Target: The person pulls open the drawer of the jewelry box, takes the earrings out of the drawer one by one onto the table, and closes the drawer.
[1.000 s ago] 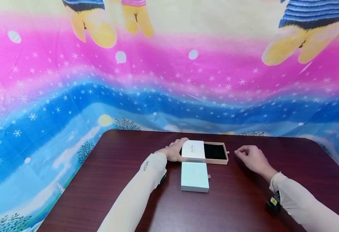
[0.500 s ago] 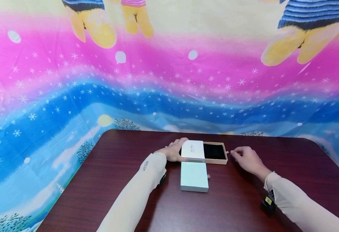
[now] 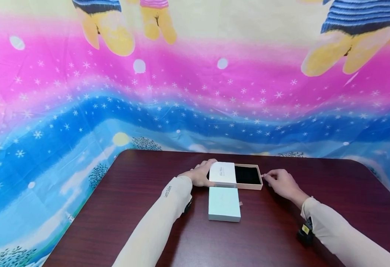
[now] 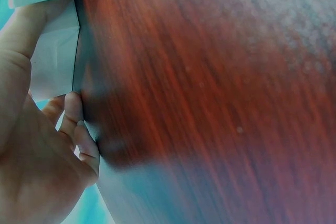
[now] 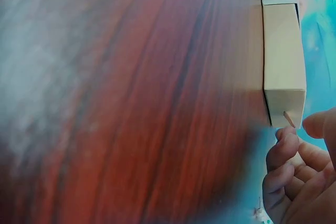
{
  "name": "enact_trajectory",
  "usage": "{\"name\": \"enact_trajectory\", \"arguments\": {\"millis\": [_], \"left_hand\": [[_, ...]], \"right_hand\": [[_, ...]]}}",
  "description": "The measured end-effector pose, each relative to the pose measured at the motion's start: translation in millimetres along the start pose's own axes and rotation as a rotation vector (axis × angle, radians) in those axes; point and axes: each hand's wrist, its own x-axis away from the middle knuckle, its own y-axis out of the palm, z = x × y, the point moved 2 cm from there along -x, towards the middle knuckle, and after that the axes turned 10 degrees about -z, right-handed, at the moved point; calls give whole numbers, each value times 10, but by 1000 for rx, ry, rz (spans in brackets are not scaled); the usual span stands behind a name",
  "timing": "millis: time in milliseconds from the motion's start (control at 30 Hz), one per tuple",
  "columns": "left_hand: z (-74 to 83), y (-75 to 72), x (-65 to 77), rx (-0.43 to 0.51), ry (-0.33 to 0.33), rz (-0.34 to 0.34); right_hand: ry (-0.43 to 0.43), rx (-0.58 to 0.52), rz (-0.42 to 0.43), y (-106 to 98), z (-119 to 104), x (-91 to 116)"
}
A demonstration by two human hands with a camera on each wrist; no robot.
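A white drawer box (image 3: 222, 172) with small printing on its sleeve lies on the table, its tray (image 3: 261, 184) slid out to the right. Something black (image 3: 247, 174) lies inside the tray. My left hand (image 3: 200, 175) grips the sleeve's left end, thumb at the near side and fingers at the far side. In the right wrist view, a small ribbon tab (image 5: 288, 118) sticks out of the tray's end. My right hand (image 3: 283, 184) has its bent index fingertip at that tab and its thumb tip slightly apart; I cannot tell whether it pinches the tab.
A pale green box (image 3: 224, 203), closed, with a ribbon tab (image 3: 241, 203) on its right side, lies just in front of the white one. The dark red-brown table (image 3: 268, 237) ends at a patterned cloth backdrop (image 3: 195, 92).
My right hand has moved left, from a short distance away up to the tray's tab. My left hand and both boxes have stayed in place.
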Motion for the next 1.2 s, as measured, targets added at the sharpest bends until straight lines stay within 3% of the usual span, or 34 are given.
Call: {"name": "enact_trajectory", "arguments": {"millis": [500,833,1200], "left_hand": [[26,16,-4,8,-12,2],[-114,63,-170,13,-22,-8],[-10,20,-24,-4,-9,7]], "right_hand": [[18,-64,-23,29,9,-45],[24,-71,-23,50,26,-58],[25,-78,-17,64,13,-77]]}}
